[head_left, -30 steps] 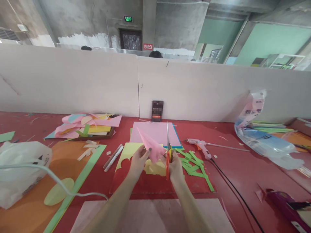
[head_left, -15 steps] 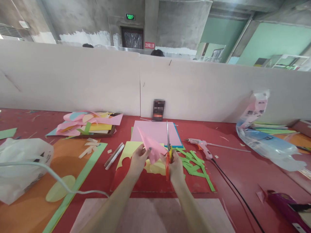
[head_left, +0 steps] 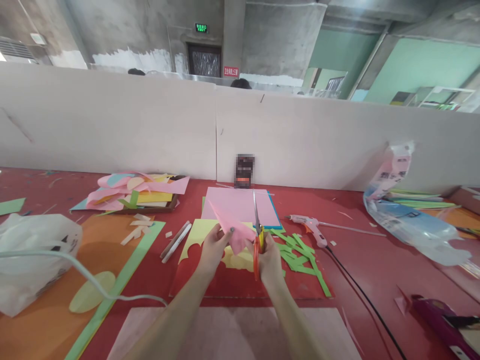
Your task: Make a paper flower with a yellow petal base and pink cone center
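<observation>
My left hand (head_left: 213,248) pinches a folded piece of pink paper (head_left: 234,229), its pointed end rising to the upper left. In my right hand (head_left: 270,257) is a pair of scissors (head_left: 257,225) with orange and yellow handles, blades pointing up and away from me. The scissors stand at the right edge of the pink paper; whether the blades touch it I cannot tell. Beneath my hands lie a cut yellow sheet (head_left: 202,229) and yellow pieces on a red sheet (head_left: 225,285). A lilac sheet (head_left: 221,200) lies just beyond.
Green paper strips (head_left: 300,255) lie to the right, near a pink glue gun (head_left: 315,227) with a black cord. Two pens (head_left: 176,242) rest at left. Farther left are a tray of paper scraps (head_left: 138,192), a white plastic bag (head_left: 37,255) and a pale cable (head_left: 90,277).
The scissors and my right hand have shifted slightly left. The pink paper's tip has moved a little left and down, still held in my left hand.
</observation>
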The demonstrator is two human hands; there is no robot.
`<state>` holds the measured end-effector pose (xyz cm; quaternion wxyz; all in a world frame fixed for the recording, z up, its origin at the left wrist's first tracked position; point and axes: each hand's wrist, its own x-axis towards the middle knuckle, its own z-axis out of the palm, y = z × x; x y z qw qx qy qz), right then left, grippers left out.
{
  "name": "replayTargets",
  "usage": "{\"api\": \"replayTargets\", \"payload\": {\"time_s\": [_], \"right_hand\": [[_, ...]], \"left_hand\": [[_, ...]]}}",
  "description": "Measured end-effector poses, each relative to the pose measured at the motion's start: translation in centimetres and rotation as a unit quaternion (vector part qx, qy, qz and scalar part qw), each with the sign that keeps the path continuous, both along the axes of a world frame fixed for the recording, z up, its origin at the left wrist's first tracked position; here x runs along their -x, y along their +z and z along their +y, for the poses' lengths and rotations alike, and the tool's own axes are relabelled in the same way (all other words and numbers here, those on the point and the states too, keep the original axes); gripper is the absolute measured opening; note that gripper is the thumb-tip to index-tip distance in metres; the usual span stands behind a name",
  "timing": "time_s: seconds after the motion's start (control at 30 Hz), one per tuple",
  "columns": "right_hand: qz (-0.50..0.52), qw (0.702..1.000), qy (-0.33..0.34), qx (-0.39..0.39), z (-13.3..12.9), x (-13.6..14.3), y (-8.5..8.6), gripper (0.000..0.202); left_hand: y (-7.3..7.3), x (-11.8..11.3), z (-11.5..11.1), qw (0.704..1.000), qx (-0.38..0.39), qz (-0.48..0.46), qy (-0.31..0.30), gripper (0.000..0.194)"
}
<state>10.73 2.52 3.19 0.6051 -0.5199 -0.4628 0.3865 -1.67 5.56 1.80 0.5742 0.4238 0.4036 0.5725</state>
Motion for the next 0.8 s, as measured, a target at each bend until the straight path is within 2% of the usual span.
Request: {"api": "replayTargets", "payload": {"time_s": [0.13, 0.37, 0.63, 0.8], "right_hand": [[0.001, 1.000, 0.009, -0.009, 0.1, 0.1, -0.7, 0.011], [0.008, 1.000, 0.018, -0.021, 0.4, 0.0, -1.4, 0.013], [0.013, 1.000, -0.007, -0.006, 0.2, 0.0, -0.8, 0.021], [0.023, 1.000, -0.007, -0.012, 0.3, 0.0, -1.0, 0.018]], "left_hand": [[-0.1, 0.1, 0.0, 0.999, -0.003, 0.033, 0.017, 0.039], [0.4, 0.4, -0.4, 0.995, -0.001, 0.090, 0.045, 0.033], [0.3, 0.0, -0.1, 1.000, -0.007, 0.006, 0.013, 0.038], [-0.4, 0.0, 0.2, 0.998, -0.011, 0.057, 0.038, 0.033]]}}
